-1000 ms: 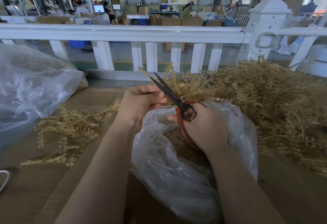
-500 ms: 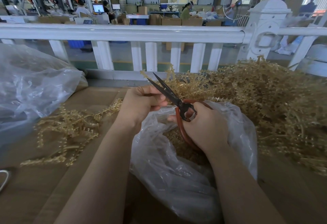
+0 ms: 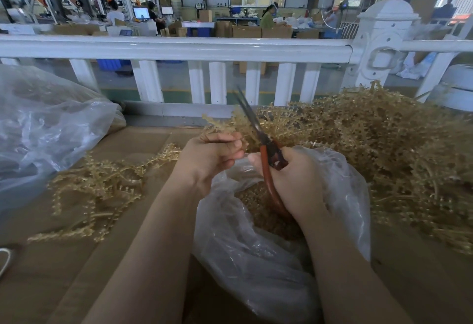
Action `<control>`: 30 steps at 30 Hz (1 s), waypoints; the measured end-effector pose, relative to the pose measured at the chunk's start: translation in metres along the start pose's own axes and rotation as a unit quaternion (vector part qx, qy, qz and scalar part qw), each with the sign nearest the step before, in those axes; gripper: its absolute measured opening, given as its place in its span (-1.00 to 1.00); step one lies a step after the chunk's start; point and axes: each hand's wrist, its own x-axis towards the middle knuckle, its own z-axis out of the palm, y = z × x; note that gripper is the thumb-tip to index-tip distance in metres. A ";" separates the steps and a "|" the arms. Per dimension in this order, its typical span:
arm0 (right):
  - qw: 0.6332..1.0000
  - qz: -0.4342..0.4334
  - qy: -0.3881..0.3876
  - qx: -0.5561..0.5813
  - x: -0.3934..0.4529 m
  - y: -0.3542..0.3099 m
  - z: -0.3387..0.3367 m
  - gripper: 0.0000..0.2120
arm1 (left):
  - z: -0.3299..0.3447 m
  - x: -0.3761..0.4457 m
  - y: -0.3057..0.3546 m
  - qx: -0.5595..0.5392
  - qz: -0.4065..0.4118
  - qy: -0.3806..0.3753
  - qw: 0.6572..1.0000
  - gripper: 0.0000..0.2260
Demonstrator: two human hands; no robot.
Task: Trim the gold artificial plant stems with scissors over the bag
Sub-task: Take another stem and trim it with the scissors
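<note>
Grip: we note the right hand (image 3: 294,177) curled round the red handles of the scissors (image 3: 266,149), blades nearly together and blurred, pointing up and away toward the far edge of the table (image 3: 143,144). The left hand (image 3: 212,154) pinches a gold stem (image 3: 220,121), fingers curled, its frond end sticking out toward the far edge. Both hands sit over the mouth of the clear bag (image 3: 256,259) near the middle of the table. The stem's cut end is hidden behind the fingers, so we cannot tell whether the blades meet it.

Risks, as we judge them: the blades work just beside the left fingertips, so a hurried snip could nick a finger. A clipped piece could spring past the bag's rim onto the table. The thin bag wall lies against the right hand and could be snagged by the blades.

Containers: the clear bag holds gold offcuts, visible through its mouth. A second clear bag (image 3: 51,124) sits at the left edge; contents unclear. Loose stems lie on the left (image 3: 102,185); a large heap (image 3: 384,144) fills the right side.
</note>
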 end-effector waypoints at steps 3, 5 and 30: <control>0.994 0.049 0.003 0.097 0.004 -0.001 -0.001 -0.60 | 0.009 -0.002 -0.004 0.002 -0.026 -0.017 1.000 -0.86; 0.990 0.071 0.000 0.120 0.006 -0.002 -0.001 -0.62 | 0.014 -0.003 -0.007 0.016 -0.029 -0.029 0.999 -0.83; 0.992 -0.026 -0.003 -0.123 -0.002 0.000 0.001 -0.52 | 0.004 0.002 0.000 0.048 0.117 0.020 0.992 -0.76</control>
